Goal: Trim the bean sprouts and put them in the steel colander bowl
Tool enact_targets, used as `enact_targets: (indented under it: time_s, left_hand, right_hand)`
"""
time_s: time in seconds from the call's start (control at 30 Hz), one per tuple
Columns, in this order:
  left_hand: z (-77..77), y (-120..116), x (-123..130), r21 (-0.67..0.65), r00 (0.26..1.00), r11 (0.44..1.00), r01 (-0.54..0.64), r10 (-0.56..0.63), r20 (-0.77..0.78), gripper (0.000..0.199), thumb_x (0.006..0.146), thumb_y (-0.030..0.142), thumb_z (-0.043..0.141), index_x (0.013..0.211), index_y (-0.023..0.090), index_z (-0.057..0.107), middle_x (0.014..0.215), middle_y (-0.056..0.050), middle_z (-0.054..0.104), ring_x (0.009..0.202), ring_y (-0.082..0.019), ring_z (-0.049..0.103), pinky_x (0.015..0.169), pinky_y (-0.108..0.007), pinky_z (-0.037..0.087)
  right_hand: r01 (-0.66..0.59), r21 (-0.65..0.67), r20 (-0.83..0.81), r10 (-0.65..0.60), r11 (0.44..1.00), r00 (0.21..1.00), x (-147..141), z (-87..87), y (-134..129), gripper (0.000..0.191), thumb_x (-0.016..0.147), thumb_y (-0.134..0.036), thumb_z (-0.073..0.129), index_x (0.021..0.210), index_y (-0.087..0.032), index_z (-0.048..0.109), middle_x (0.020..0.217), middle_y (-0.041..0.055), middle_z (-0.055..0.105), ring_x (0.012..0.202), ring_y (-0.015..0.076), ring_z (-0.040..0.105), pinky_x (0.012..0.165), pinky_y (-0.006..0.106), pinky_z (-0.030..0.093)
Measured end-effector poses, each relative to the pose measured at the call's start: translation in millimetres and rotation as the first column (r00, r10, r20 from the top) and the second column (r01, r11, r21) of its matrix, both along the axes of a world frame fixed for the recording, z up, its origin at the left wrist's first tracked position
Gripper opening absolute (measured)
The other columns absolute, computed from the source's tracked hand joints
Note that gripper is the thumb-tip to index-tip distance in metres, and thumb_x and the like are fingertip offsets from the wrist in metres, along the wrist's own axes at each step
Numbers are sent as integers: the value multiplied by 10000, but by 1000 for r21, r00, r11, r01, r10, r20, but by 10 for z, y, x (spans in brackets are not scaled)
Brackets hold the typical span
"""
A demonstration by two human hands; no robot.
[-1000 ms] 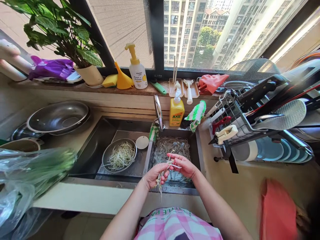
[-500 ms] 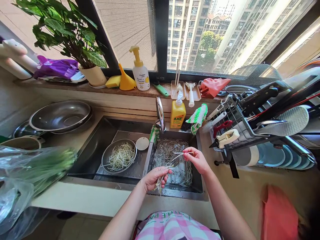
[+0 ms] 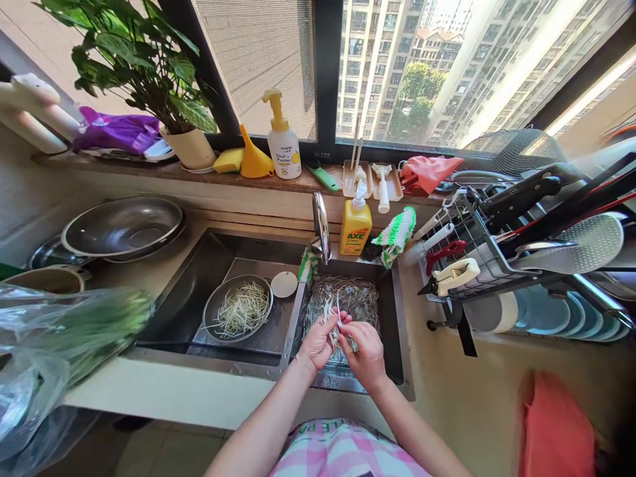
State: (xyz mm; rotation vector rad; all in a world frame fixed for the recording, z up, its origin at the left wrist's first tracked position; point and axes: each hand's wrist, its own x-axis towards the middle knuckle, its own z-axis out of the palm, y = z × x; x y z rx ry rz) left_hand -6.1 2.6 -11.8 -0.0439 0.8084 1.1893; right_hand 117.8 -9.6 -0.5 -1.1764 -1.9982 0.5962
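Note:
Over the right sink basin [image 3: 399, 331], my left hand [image 3: 320, 341] is closed around a small bunch of bean sprouts [image 3: 328, 310], whose white stems stick up past the fingers. My right hand [image 3: 364, 351] meets it there, fingers pinched on sprouts beside the bunch. Below both hands, many thin sprouts [image 3: 365, 291] lie in the basin, partly hidden by the hands. In the left basin, a round metal strainer bowl [image 3: 205, 311] holds a pile of pale sprouts [image 3: 243, 308], with a small white disc [image 3: 284, 285] next to it.
The faucet [image 3: 321, 228] and a yellow AXE bottle [image 3: 355, 228] stand behind the right basin. A dish rack [image 3: 489, 245] with utensils is at the right, pans [image 3: 124, 228] at the left. Bagged greens [image 3: 99, 324] lie on the left counter; a red cloth [image 3: 559, 424] is at lower right.
My right hand has moved down and left to meet my left hand. My left hand has risen slightly and shifted right, its sprouts now pointing up rather than hanging down.

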Motion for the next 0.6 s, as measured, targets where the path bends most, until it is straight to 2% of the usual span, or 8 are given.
enact_targets:
  time_s: [0.1, 0.17, 0.3, 0.4, 0.47, 0.6]
  left_hand:
    - [-19, 3, -49, -49, 1000, 999, 7, -9, -29, 239, 670, 174, 672, 878, 141, 559, 769, -15, 649, 716, -117, 629, 655, -227, 510]
    - [-15, 1, -97, -63, 997, 997, 41, -45, -64, 262, 664, 184, 678, 891, 134, 556, 732, -13, 643, 625, -107, 621, 583, -222, 510]
    - [46, -20, -163, -66, 970, 979, 194, -202, -136, 303, 655, 224, 689, 904, 131, 544, 661, 7, 614, 501, -84, 582, 496, -217, 497]
    - [102, -40, -165, -68, 935, 953, 296, -303, -185, 315, 648, 266, 693, 884, 133, 533, 628, 27, 587, 453, -63, 550, 465, -207, 486]
    - [121, -46, -154, -71, 914, 939, 336, -343, -216, 308, 642, 295, 694, 844, 141, 520, 611, 38, 572, 424, -53, 528, 426, -190, 463]
    - [110, -44, -129, -84, 881, 925, 369, -378, -286, 318, 630, 347, 691, 798, 145, 512, 586, 47, 555, 389, -38, 490, 382, -161, 421]
  right_hand:
    - [-92, 5, 27, 91, 996, 995, 42, 95, -16, 323, 726, -356, 611, 1016, -219, 572, 992, 86, 595, 955, 236, 520, 826, 404, 416]
    - [-108, -21, 0, 108, 994, 994, 93, 153, 41, 356, 730, -373, 605, 1049, -224, 560, 1029, 93, 576, 985, 246, 506, 851, 421, 409]
    - [-35, -19, -21, 34, 999, 999, 207, 187, 337, 262, 840, -235, 456, 1083, -233, 554, 1082, 94, 535, 1028, 202, 495, 880, 384, 414]
    - [-110, 0, 38, 110, 994, 993, 272, 177, 569, 277, 857, -197, 413, 1091, -241, 557, 1160, 86, 497, 1044, 182, 497, 858, 349, 435]
    - [-161, -19, 80, 162, 987, 984, 298, 180, 650, 242, 855, -205, 426, 1038, -237, 581, 1133, 79, 518, 994, 172, 525, 817, 320, 450]
    - [-202, -76, 131, 211, 976, 969, 313, 176, 641, 164, 833, -183, 448, 884, -209, 601, 887, 49, 590, 811, 146, 550, 726, 269, 440]
